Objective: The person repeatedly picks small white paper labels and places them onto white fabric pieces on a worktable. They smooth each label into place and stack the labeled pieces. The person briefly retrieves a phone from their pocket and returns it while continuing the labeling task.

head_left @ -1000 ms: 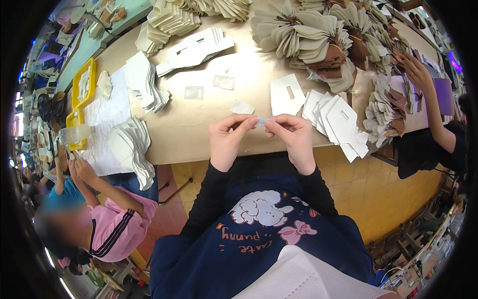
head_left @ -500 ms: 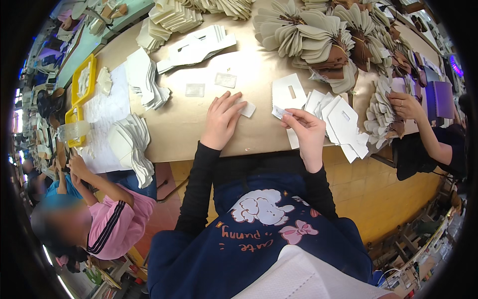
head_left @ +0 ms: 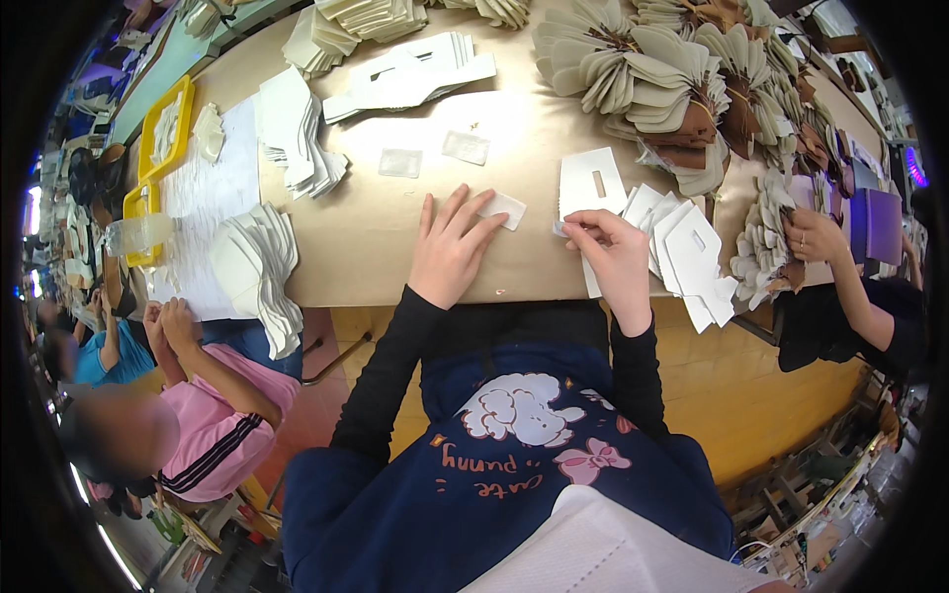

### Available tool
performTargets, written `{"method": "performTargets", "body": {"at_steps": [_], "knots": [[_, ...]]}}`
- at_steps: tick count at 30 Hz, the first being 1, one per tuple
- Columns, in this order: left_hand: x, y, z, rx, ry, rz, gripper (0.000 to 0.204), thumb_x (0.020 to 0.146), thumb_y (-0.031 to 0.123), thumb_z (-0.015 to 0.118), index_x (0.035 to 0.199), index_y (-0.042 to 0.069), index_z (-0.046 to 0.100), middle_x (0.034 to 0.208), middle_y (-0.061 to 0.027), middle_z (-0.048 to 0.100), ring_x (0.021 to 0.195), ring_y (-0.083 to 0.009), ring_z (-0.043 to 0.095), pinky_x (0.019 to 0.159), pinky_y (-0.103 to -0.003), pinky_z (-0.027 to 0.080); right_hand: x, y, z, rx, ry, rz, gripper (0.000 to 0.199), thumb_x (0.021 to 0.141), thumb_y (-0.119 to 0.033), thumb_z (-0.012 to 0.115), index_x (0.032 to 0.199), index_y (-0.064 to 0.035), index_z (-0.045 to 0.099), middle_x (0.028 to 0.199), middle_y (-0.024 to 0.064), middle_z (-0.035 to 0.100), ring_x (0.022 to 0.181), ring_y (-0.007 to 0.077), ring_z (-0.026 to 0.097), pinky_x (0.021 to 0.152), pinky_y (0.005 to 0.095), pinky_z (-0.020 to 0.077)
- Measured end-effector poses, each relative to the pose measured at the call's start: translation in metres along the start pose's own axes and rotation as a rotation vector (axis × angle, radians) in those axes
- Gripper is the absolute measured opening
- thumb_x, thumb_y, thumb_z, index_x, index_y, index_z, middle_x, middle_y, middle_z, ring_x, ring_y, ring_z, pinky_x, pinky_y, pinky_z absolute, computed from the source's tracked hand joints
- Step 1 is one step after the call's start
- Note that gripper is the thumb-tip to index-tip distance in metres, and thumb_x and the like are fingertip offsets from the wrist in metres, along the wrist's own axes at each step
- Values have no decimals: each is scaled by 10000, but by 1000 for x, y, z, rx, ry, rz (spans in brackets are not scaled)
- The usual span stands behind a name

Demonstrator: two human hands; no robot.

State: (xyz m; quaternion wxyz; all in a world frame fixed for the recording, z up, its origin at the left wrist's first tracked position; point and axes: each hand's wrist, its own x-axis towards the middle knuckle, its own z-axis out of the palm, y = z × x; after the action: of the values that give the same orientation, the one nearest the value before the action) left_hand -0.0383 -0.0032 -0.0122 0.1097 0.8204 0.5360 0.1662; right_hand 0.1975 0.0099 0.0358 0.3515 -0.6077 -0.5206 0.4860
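One long work table (head_left: 366,259) carries everything, with the lone slotted white panel (head_left: 581,178) as the landmark. Largest on the table are the tied bundles of beige and brown pieces (head_left: 672,84), beyond the panel and to its right. A stack of slotted white pieces (head_left: 415,77) lies beyond it to the left, and a fan of white panels (head_left: 682,252) spreads just to its right. The lone panel points away from the person; its long axis and its slot run that way, the far end leaning slightly left.

The left hand (head_left: 450,247) rests to the panel's left, palm down with fingers spread, grasping nothing, its fingertips at a white slip (head_left: 509,211). The right hand (head_left: 615,247), over the panel's near part, pinches a small pale piece (head_left: 560,228) between thumb and finger at the panel's left edge. Too little of that piece shows to tell its long axis.

Farther left of the panel lie two clear packets (head_left: 400,163). I judge the work on this panel to be partway: the small piece is not yet let go. Whether the fanned panels are finished cannot be told.
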Motion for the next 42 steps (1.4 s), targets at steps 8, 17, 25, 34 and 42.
{"method": "performTargets", "body": {"at_steps": [8,17,25,34,42], "knots": [[-8,7,-6,13,-75,-42,500,884,398,684,1354,255,590,1557,0,403,1440,-312,348,1127,-694,219,12,-4,23,38,23,27,128,911,-30,678,1004,54,704,819,84,726,736,127,704,670,237,533],[-16,6,1,-147,7,-103,425,907,217,681,1292,61,592,1476,-78,498,1401,-315,419,1152,-626,239,32,1,60,316,-199,235,161,907,-33,703,1023,78,701,848,76,708,728,93,662,665,213,516],[-16,-14,-3,-264,-18,-49,367,908,125,664,1268,74,611,1410,-48,559,1364,-245,477,1150,-495,321,26,11,72,128,-15,188,148,876,-64,742,955,60,721,782,103,723,677,115,694,606,231,554],[-14,-17,-4,-326,7,-64,336,891,51,660,1226,71,641,1382,-57,577,1333,-246,510,1132,-469,354,30,7,73,50,-20,163,138,864,-53,746,933,64,719,740,105,721,634,116,690,576,224,535],[-10,-20,-4,-596,113,-185,321,864,31,680,1184,54,668,1225,-96,607,1235,-320,556,1029,-455,448,32,3,73,8,-47,192,133,871,-52,744,946,55,722,750,75,710,624,81,655,544,201,504]]}}
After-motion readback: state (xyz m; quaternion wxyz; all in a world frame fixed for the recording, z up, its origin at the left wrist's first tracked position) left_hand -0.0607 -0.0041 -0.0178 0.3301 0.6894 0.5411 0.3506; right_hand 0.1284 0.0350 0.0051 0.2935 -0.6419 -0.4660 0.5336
